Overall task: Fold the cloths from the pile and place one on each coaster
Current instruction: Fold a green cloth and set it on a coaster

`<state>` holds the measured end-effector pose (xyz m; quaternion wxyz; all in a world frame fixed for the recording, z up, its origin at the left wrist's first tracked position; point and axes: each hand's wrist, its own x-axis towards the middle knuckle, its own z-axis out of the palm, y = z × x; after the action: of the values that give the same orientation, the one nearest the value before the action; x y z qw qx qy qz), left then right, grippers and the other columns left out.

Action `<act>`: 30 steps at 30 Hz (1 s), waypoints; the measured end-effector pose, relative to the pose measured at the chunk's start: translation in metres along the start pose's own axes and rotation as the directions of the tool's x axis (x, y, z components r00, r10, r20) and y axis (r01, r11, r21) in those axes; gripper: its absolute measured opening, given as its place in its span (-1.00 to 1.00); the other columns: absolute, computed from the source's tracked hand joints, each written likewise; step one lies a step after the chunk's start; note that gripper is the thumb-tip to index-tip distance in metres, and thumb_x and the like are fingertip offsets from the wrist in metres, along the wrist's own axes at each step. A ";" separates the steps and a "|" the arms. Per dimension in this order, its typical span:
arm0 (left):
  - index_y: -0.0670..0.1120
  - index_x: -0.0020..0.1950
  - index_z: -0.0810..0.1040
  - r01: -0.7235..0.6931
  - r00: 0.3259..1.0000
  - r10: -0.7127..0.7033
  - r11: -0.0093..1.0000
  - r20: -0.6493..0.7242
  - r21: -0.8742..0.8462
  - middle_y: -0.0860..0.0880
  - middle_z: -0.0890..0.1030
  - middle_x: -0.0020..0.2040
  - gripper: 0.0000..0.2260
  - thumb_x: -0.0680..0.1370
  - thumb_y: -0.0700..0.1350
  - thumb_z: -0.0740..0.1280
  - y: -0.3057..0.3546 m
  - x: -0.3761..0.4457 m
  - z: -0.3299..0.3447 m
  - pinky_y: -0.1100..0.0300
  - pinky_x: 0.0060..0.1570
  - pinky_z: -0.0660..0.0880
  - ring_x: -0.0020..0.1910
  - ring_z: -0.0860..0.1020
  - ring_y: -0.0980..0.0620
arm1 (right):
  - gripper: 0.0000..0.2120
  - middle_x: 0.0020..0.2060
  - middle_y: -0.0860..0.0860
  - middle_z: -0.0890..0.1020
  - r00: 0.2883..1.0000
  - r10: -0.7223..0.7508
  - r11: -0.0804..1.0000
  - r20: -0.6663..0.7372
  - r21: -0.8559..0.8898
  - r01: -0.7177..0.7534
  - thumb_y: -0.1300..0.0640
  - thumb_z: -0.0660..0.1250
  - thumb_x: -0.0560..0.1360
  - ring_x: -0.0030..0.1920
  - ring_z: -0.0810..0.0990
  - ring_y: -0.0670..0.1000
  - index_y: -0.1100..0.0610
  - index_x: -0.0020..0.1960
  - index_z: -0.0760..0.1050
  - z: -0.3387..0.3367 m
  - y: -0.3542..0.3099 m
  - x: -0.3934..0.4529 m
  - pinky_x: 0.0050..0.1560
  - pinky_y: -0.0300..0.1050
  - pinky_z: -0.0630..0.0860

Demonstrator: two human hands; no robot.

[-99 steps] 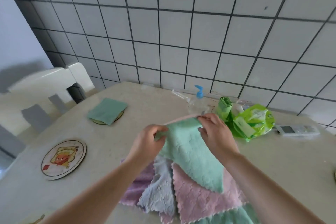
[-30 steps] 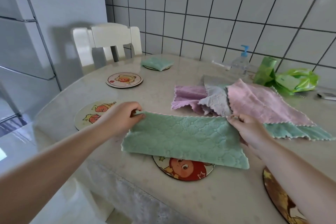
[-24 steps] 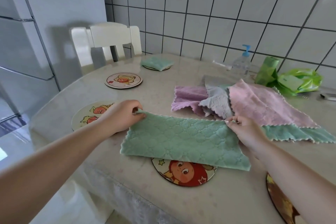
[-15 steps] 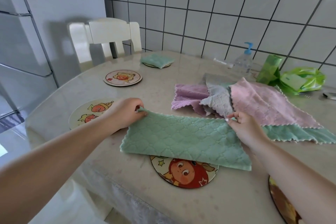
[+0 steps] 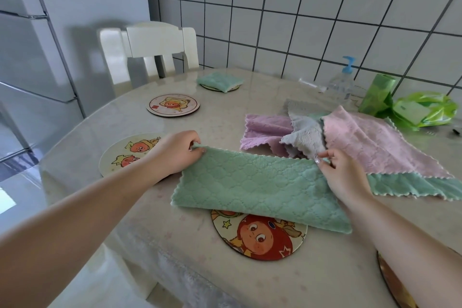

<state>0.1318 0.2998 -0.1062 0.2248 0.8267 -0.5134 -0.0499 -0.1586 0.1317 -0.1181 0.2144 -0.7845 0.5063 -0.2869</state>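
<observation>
A green cloth [image 5: 255,190], folded into a long strip, lies flat on the table over the top of a cartoon coaster [image 5: 260,237]. My left hand [image 5: 175,152] pinches its far left corner and my right hand [image 5: 342,172] pinches its far right corner. Behind it lies the pile: a purple cloth [image 5: 262,135], a grey cloth [image 5: 305,132], a pink cloth [image 5: 375,145] and another green cloth [image 5: 412,185]. A folded green cloth [image 5: 220,80] rests on the far coaster. Two bare coasters, one [image 5: 173,104] farther and one [image 5: 125,155] nearer, lie on the left.
A white chair [image 5: 147,50] stands at the table's far left, a fridge [image 5: 30,57] beyond it. By the tiled wall are a pump bottle [image 5: 343,82], a green roll [image 5: 377,94] and a green bag [image 5: 425,110]. A dark coaster's edge [image 5: 392,282] shows bottom right.
The green cloth came off the pile, was folded in half and lowered onto the table over the nearest coaster. Over the last second both hands kept their corner grips and barely moved.
</observation>
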 end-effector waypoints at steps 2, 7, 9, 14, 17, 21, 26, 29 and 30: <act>-0.06 0.16 0.48 0.008 1.000 -0.008 1.000 0.010 0.011 -0.02 0.52 0.01 -0.70 0.54 0.09 0.25 0.000 0.001 0.000 0.15 -0.09 0.46 -0.06 0.51 -0.02 | -0.81 0.22 0.10 0.56 1.000 0.010 1.000 -0.001 0.006 -0.010 0.10 0.27 0.53 -0.20 0.54 0.03 0.06 0.14 0.49 0.001 0.000 -0.001 -0.27 -0.15 0.41; -0.04 0.15 0.44 0.035 0.999 -0.035 0.999 -0.015 0.014 -0.02 0.55 -0.08 -0.73 0.56 0.10 0.21 0.004 0.001 0.002 0.15 -0.22 0.46 -0.19 0.52 0.01 | -0.83 0.05 0.10 0.62 0.999 0.006 1.000 -0.048 0.011 -0.006 0.11 0.26 0.54 -0.25 0.54 0.04 0.09 0.12 0.48 0.003 -0.004 -0.003 -0.25 -0.11 0.42; -0.02 0.13 0.41 0.033 0.999 -0.033 0.999 -0.030 0.015 -0.01 0.54 -0.18 -0.76 0.58 0.09 0.18 0.006 -0.001 0.003 0.16 -0.30 0.44 -0.27 0.53 0.02 | -0.85 -0.03 0.09 0.63 0.997 0.003 1.000 -0.075 0.010 -0.002 0.11 0.23 0.55 -0.36 0.49 0.02 0.08 0.11 0.47 0.003 -0.003 -0.004 -0.34 -0.12 0.39; -0.03 0.11 0.44 0.051 0.999 -0.052 0.994 0.013 0.094 0.00 0.54 -0.13 -0.76 0.56 0.08 0.20 0.010 -0.001 0.001 0.12 -0.22 0.50 -0.21 0.53 0.02 | -0.79 -0.15 -0.02 0.49 0.998 0.043 0.999 -0.050 -0.019 -0.044 0.12 0.24 0.54 -0.37 0.50 0.01 0.12 0.16 0.42 0.005 -0.007 -0.003 -0.30 -0.05 0.48; -0.06 0.14 0.42 0.075 0.995 -0.084 0.986 0.051 0.151 -0.03 0.55 -0.04 -0.76 0.55 0.03 0.21 0.016 0.001 -0.002 0.05 -0.12 0.54 -0.14 0.53 -0.01 | -0.72 -0.17 -0.09 0.49 0.997 0.071 0.996 -0.027 -0.054 -0.073 0.09 0.26 0.52 -0.29 0.54 0.01 0.10 0.21 0.38 0.003 -0.011 -0.003 -0.26 -0.06 0.51; -0.09 0.36 0.30 -0.059 0.996 0.079 0.948 -0.049 0.312 -0.08 0.46 0.23 -0.60 0.57 0.04 0.19 0.032 -0.008 -0.001 0.00 0.16 0.46 0.18 0.47 -0.06 | -0.69 0.13 0.03 0.52 0.998 -0.056 0.985 -0.020 -0.163 0.052 0.05 0.26 0.51 -0.04 0.55 0.01 0.05 0.23 0.39 -0.001 -0.012 -0.014 -0.07 -0.06 0.53; -0.06 0.36 0.36 -0.250 0.967 0.246 0.966 0.069 0.062 -0.02 0.42 0.36 -0.64 0.59 0.01 0.14 0.079 -0.033 0.030 0.02 0.36 0.32 0.33 0.40 0.02 | -0.60 0.42 -0.07 0.32 0.899 -0.341 0.847 0.274 -0.326 0.421 -0.01 0.13 0.58 0.43 0.23 -0.06 0.03 0.40 0.30 0.016 -0.056 -0.042 0.45 0.03 0.13; -0.05 0.48 0.19 -0.275 0.955 0.255 0.953 0.153 0.131 -0.02 0.24 0.49 -0.56 0.61 0.02 0.02 0.088 -0.041 0.052 -0.03 0.46 0.08 0.48 0.18 -0.01 | -0.55 0.50 -0.08 0.14 0.855 -0.309 0.822 0.417 -0.336 0.461 -0.05 0.00 0.61 0.50 0.04 -0.06 -0.02 0.49 0.12 0.039 -0.074 -0.055 0.49 0.11 -0.07; -0.04 0.51 0.12 -0.271 0.957 0.247 0.949 0.150 0.160 0.00 0.17 0.52 -0.54 0.61 0.03 -0.01 0.087 -0.042 0.056 -0.01 0.48 0.00 0.50 0.10 0.02 | -0.54 0.51 -0.07 0.14 0.856 -0.299 0.836 0.422 -0.317 0.448 -0.07 -0.05 0.62 0.50 0.04 -0.07 -0.03 0.50 0.11 0.043 -0.073 -0.058 0.50 0.07 -0.06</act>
<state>0.0231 0.2865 -0.1255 0.1208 0.7639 -0.6333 -0.0265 -0.0991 0.2156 -0.1179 0.0743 -0.9347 0.3413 -0.0662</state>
